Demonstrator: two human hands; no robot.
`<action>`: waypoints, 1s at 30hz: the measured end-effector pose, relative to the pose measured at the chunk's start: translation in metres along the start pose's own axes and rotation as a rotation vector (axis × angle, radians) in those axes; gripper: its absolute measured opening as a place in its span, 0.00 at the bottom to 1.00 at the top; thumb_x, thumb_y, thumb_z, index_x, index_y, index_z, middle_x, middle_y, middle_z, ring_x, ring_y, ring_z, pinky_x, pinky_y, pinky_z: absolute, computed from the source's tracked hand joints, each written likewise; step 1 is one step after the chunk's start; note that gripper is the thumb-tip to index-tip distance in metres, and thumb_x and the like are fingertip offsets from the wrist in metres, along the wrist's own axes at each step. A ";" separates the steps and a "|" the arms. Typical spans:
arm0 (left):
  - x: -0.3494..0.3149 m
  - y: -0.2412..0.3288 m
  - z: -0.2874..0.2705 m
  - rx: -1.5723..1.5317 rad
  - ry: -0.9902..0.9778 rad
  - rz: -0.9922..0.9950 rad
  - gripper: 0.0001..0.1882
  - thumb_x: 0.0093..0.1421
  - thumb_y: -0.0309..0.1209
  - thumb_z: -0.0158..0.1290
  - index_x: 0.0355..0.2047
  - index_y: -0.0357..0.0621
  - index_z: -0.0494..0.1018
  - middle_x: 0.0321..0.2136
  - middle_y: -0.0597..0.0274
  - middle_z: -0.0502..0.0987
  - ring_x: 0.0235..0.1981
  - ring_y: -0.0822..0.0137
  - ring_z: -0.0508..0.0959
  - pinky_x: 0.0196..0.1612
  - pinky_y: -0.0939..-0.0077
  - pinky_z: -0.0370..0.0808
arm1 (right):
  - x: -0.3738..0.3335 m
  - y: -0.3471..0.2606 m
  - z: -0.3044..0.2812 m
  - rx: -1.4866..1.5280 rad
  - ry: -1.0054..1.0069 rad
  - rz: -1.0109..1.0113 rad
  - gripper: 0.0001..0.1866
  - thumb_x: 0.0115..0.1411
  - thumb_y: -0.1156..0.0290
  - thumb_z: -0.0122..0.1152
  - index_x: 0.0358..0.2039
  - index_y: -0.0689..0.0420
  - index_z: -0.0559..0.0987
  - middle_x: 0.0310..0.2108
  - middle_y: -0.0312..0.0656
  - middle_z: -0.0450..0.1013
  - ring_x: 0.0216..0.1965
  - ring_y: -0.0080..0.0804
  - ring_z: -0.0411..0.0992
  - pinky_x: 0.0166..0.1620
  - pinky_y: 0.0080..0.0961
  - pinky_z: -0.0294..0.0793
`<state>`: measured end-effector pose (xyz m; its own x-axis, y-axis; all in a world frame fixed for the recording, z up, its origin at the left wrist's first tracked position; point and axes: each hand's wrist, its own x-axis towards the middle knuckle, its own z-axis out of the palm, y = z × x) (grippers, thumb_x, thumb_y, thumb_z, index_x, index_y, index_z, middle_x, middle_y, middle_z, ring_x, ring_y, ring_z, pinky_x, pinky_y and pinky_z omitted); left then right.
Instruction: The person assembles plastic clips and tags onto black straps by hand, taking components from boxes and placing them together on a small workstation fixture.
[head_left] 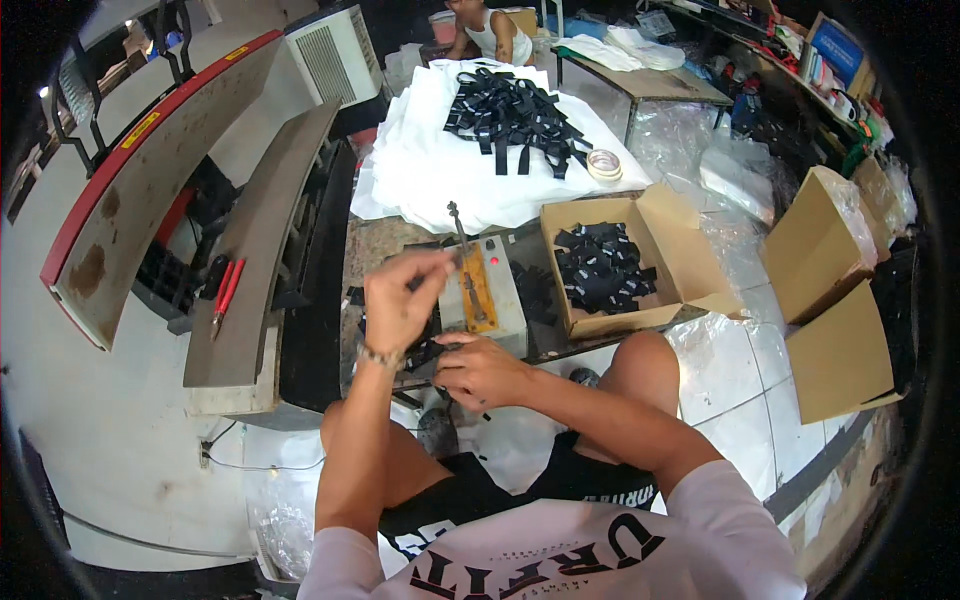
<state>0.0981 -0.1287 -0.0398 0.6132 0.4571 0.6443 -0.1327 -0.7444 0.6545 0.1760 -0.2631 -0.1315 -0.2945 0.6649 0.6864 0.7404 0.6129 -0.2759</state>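
Note:
A small grey bench machine (508, 307) stands in front of me on the work table, with a yellow-brown strip (478, 290) on top, a dark metal arm along it and a red button. My left hand (402, 298) is raised at its left side, thumb and fingers pinched together by the metal arm; what they hold, if anything, is too small to make out. My right hand (482, 372) is curled at the machine's near edge, its fingertips hidden against dark pieces. Small black fabric pieces (423, 353) lie beside and under my hands.
A cardboard box (620, 318) of black fabric tabs stands right of the machine. Behind lies a white sheet stack (400, 190) with a heap of black straps (515, 115) and tape rolls (604, 165). Red-handled pliers (229, 285) rest on a left ledge. Another person (497, 35) is at the back.

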 end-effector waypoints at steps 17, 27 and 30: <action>0.032 -0.027 0.013 -0.042 0.049 -0.123 0.10 0.58 0.26 0.61 0.38 0.33 0.80 0.24 0.58 0.82 0.24 0.78 0.78 0.27 0.81 0.73 | 0.004 -0.002 0.006 -0.024 -0.078 -0.046 0.04 0.44 0.72 0.62 0.22 0.55 0.78 0.23 0.39 0.69 0.34 0.37 0.73 0.62 0.43 0.62; 0.031 -0.027 0.017 -0.161 0.115 -0.177 0.09 0.57 0.25 0.60 0.37 0.34 0.81 0.25 0.58 0.82 0.25 0.75 0.78 0.30 0.80 0.75 | 0.007 -0.006 0.005 0.000 -0.102 -0.040 0.04 0.43 0.73 0.62 0.22 0.56 0.78 0.24 0.39 0.70 0.32 0.38 0.73 0.62 0.45 0.62; 0.006 -0.008 0.004 -0.011 -0.014 -0.030 0.09 0.56 0.23 0.60 0.38 0.36 0.81 0.28 0.58 0.83 0.27 0.75 0.79 0.31 0.79 0.75 | 0.001 -0.003 0.004 -0.034 -0.032 -0.059 0.03 0.43 0.73 0.61 0.21 0.55 0.77 0.23 0.39 0.69 0.32 0.37 0.73 0.63 0.44 0.61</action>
<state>0.1057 -0.1219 -0.0432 0.6276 0.4727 0.6186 -0.1228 -0.7245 0.6782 0.1708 -0.2628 -0.1328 -0.3567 0.6419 0.6788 0.7414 0.6366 -0.2123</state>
